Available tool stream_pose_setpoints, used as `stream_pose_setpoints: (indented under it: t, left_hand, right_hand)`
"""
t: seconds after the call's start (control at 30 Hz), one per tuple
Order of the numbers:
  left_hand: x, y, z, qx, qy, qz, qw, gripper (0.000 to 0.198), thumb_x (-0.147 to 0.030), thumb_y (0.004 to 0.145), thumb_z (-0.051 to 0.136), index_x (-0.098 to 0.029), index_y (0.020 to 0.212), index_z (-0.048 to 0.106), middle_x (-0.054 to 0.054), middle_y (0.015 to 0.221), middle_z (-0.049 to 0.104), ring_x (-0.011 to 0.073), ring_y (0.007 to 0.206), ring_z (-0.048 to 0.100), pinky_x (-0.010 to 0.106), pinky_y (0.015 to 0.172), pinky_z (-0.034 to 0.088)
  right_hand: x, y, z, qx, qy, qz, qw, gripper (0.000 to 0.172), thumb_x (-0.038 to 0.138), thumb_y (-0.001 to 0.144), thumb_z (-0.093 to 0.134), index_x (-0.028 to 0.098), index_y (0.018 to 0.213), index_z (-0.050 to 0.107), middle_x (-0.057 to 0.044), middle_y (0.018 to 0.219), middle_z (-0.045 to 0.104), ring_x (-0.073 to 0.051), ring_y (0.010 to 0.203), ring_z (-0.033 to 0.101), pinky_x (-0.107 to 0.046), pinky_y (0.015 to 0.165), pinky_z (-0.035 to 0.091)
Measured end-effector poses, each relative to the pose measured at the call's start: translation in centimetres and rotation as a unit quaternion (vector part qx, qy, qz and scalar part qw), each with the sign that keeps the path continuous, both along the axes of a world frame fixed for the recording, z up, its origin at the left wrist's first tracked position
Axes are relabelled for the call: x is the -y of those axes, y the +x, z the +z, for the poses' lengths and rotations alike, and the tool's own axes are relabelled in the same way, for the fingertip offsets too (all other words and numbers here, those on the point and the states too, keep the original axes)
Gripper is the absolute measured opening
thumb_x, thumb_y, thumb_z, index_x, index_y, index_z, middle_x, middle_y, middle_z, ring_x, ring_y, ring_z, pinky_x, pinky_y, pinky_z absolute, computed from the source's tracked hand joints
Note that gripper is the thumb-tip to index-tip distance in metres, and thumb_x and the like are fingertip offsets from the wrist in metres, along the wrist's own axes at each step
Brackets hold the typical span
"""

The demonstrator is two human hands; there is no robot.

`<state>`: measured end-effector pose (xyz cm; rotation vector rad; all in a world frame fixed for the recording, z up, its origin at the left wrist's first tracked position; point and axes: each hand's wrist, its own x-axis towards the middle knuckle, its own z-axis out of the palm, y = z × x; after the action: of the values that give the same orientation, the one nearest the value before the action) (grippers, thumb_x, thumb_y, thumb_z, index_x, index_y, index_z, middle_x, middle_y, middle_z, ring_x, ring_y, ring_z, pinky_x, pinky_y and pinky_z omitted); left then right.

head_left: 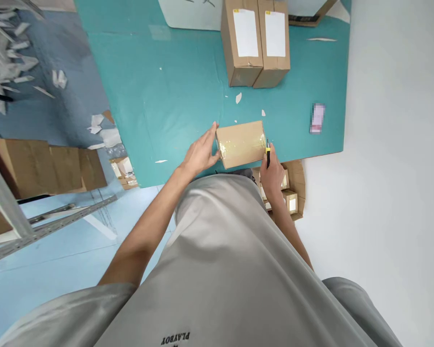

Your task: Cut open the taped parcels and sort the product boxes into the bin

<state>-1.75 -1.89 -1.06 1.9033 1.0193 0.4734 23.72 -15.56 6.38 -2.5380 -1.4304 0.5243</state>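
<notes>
A small brown cardboard box [241,143] with shiny clear tape across its top lies near the front edge of the teal table [173,96]. My left hand [199,154] rests against the box's left end, fingers stretched along its side. My right hand [272,169] is at the box's right end, closed round a small black and yellow tool [267,153] that looks like a cutter. The tool touches the box's right edge.
Two taller cardboard boxes with white labels [255,41] stand at the back of the table. A small pink item [317,117] lies to the right. An open carton of small boxes [291,193] sits on the floor under the table edge. Cartons [47,166] and paper scraps lie left.
</notes>
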Motion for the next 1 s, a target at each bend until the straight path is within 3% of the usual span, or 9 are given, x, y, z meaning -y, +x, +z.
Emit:
stream_pose_setpoints:
  t: [0.1, 0.2, 0.33, 0.43, 0.63, 0.8, 1.0]
  left_hand:
    - [-0.4, 0.4, 0.9, 0.053, -0.024, 0.046, 0.997, 0.078, -0.04, 0.1, 0.064, -0.021, 0.175, 0.051, 0.016, 0.176, 0.057, 0.0346, 0.159, 0.061, 0.05, 0.128, 0.057]
    - [-1.6, 1.0, 2.0, 0.076, -0.053, 0.123, 0.988, 0.053, -0.04, 0.105, 0.059, -0.02, 0.153, 0.071, 0.015, 0.155, 0.074, 0.0299, 0.14, 0.074, 0.047, 0.117, 0.064]
    - [-3.2, 1.6, 2.7, 0.038, -0.087, 0.129, 0.987, 0.041, -0.037, 0.092, 0.08, -0.018, 0.129, 0.081, 0.012, 0.134, 0.083, 0.0295, 0.122, 0.08, 0.046, 0.109, 0.069]
    - [-3.4, 1.6, 2.6, 0.028, -0.115, 0.137, 0.983, 0.04, -0.034, 0.088, 0.086, -0.018, 0.124, 0.082, 0.011, 0.129, 0.084, 0.0302, 0.121, 0.08, 0.048, 0.11, 0.069]
    - [-2.7, 0.9, 1.8, 0.1, -0.178, 0.128, 0.971, 0.053, -0.038, 0.089, 0.087, -0.017, 0.136, 0.077, 0.015, 0.146, 0.077, 0.0352, 0.137, 0.076, 0.056, 0.12, 0.065]
    - [-2.4, 0.5, 1.3, 0.142, -0.219, 0.111, 0.959, 0.071, -0.043, 0.079, 0.099, -0.018, 0.141, 0.075, 0.016, 0.154, 0.073, 0.0407, 0.149, 0.068, 0.063, 0.13, 0.056]
    - [-1.8, 1.0, 0.7, 0.164, -0.215, 0.124, 0.955, 0.068, -0.042, 0.08, 0.097, -0.019, 0.14, 0.074, 0.017, 0.153, 0.071, 0.0417, 0.15, 0.067, 0.066, 0.134, 0.05]
  right_hand:
    - [0.5, 0.2, 1.1, 0.012, 0.019, 0.003, 1.0, 0.059, 0.042, 0.121, 0.034, 0.019, 0.171, 0.057, -0.022, 0.157, 0.072, -0.034, 0.139, 0.073, -0.047, 0.112, 0.06]
    - [0.6, 0.1, 2.1, 0.019, 0.038, 0.007, 0.999, 0.056, 0.044, 0.12, 0.037, 0.021, 0.166, 0.061, -0.022, 0.152, 0.073, -0.033, 0.137, 0.073, -0.046, 0.111, 0.061]
    - [-0.1, -0.1, 2.1, 0.018, 0.022, 0.014, 1.0, 0.055, 0.044, 0.12, 0.038, 0.021, 0.163, 0.064, -0.022, 0.155, 0.07, -0.033, 0.135, 0.073, -0.046, 0.109, 0.061]
    - [-0.6, -0.1, 1.3, 0.02, -0.008, 0.014, 1.0, 0.056, 0.042, 0.119, 0.037, 0.019, 0.164, 0.063, -0.022, 0.151, 0.073, -0.034, 0.133, 0.073, -0.047, 0.108, 0.061]
    - [-0.5, -0.6, 0.0, 0.032, -0.037, 0.011, 0.999, 0.062, 0.041, 0.121, 0.026, 0.021, 0.173, 0.053, -0.021, 0.155, 0.072, -0.035, 0.134, 0.075, -0.047, 0.108, 0.061]
    - [-0.5, -0.7, -0.2, 0.031, -0.049, 0.014, 0.998, 0.064, 0.041, 0.121, 0.024, 0.02, 0.176, 0.049, -0.021, 0.158, 0.072, -0.036, 0.139, 0.073, -0.047, 0.112, 0.059]
    - [-0.5, -0.6, 0.0, 0.027, -0.054, 0.016, 0.998, 0.063, 0.041, 0.121, 0.027, 0.021, 0.176, 0.051, -0.02, 0.165, 0.069, -0.037, 0.14, 0.074, -0.05, 0.113, 0.06]
